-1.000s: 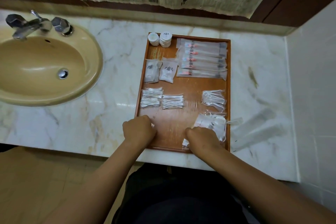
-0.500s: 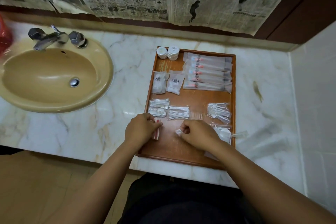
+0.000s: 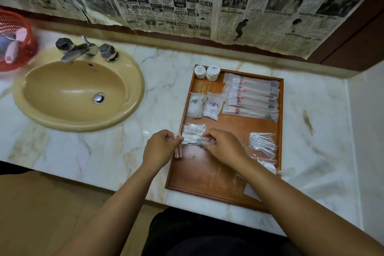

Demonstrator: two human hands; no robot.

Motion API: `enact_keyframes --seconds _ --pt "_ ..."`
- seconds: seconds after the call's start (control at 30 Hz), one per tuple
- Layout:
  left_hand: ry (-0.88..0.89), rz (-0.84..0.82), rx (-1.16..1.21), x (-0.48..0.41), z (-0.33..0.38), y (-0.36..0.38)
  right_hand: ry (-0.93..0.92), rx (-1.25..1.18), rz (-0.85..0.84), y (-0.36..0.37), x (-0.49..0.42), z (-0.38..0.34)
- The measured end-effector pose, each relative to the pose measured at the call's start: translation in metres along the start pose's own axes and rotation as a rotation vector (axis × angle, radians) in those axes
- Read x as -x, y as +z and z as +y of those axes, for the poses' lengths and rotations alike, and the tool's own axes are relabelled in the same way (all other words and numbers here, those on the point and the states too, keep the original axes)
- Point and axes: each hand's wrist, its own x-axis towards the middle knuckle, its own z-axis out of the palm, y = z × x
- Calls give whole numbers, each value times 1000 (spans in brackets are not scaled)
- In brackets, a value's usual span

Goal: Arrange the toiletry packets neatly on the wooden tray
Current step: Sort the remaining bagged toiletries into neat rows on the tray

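Note:
A wooden tray lies on the marble counter. On it are long toothbrush packets at the back right, two small white sachets, two stacks of round white lids, and cotton swab packets at the left. More clear packets lie at the right edge. My left hand pinches the left end of a clear swab packet and holds a small striped packet. My right hand pinches that swab packet's right end.
A beige sink with a chrome tap sits to the left. A red basket stands at the far left. Newspaper covers the wall behind. A white wall closes the counter on the right. A loose clear packet overhangs the tray's right rim.
Both hands moved from the tray's near edge up to the swab packets at the left. The view tilted up, and the red basket came into sight.

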Motion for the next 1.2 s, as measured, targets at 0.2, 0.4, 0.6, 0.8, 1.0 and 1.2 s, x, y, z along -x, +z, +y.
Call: enact_keyframes --seconds 0.2,0.4,0.6,0.8,1.0,1.2 --pt "-35 25 35 -2 -5 -8 -230 253 50 36 4 -6" --pt "-69 39 188 -2 -13 -19 -333 405 158 70 -8 -9" --pt "-51 44 271 -6 -15 -22 -311 401 85 70 -8 -7" --pt "8 -23 288 -10 3 -15 -285 243 163 47 10 1" --pt "68 -197 235 -8 32 -4 41 -191 186 12 28 3" --pt "138 -343 326 2 24 -6 75 -355 88 14 26 2"
